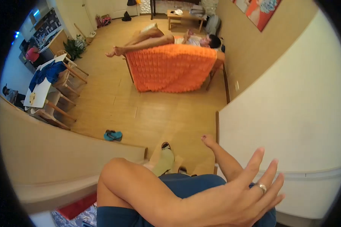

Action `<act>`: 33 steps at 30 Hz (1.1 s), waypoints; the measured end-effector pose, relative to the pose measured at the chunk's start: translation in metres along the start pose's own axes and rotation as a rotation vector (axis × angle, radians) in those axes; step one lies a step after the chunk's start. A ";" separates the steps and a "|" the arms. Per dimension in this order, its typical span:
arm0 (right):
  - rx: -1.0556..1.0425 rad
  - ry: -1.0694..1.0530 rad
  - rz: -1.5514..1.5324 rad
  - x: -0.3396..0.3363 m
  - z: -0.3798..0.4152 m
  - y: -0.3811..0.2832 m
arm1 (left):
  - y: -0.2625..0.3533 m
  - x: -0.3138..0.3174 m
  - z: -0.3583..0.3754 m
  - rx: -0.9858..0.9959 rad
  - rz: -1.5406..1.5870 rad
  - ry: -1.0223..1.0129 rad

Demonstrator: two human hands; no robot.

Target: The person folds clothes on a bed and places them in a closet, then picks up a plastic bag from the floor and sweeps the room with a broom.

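Observation:
My left hand (238,195) is large and close to the camera, reaching across my body from the left with its fingers spread. A ring (262,188) sits on one finger, and nothing is held. Beyond it, my right hand (207,141) hangs lower, near the corner of the white wall (284,113). Its fingers look loosely curled, and no object shows in them. Below are my blue shirt (189,183), light green trouser leg (165,162) and a sandalled foot (166,146) on the wooden floor (113,100).
A person (193,39) lies on a sofa draped with an orange cover (174,68). Blue slippers (113,135) lie on the floor. At left stand a white table (39,94) and chairs, with other people beyond. A half wall (64,151) borders my left side.

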State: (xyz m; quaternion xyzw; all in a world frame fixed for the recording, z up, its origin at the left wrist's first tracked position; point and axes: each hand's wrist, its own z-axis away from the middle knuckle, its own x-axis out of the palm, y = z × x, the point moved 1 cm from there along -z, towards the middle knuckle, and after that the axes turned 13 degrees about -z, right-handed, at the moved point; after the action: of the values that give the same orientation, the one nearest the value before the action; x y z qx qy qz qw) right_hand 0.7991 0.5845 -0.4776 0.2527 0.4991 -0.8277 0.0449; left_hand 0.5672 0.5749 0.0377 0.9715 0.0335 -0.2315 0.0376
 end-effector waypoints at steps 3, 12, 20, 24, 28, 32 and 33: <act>-0.131 -0.219 0.146 0.040 -0.070 -0.056 | -0.047 -0.010 0.001 0.163 0.180 -0.323; 0.054 -0.416 0.376 0.065 -0.148 -0.099 | -0.233 -0.026 -0.028 0.032 0.560 -0.603; 0.196 -0.448 0.226 0.048 -0.313 -0.178 | -0.466 -0.094 0.080 -1.021 0.631 -0.469; -0.064 -0.695 0.284 0.126 -0.389 -0.325 | -0.532 -0.131 0.209 -1.692 0.278 0.147; -0.475 -1.036 0.345 0.247 -0.424 -0.494 | -0.534 -0.161 0.362 -2.122 0.134 0.706; -0.515 -1.352 0.145 0.372 -0.412 -0.613 | -0.528 -0.179 0.451 -2.344 0.126 0.898; -0.471 -1.408 0.003 0.398 -0.402 -0.636 | -0.538 -0.187 0.460 -2.389 0.120 0.937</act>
State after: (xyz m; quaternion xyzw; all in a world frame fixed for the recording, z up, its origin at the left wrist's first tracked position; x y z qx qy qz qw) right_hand 0.3954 1.3135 -0.3012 -0.3533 0.5162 -0.6647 0.4085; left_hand 0.1505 1.0603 -0.3180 0.3231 0.1857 0.3062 0.8760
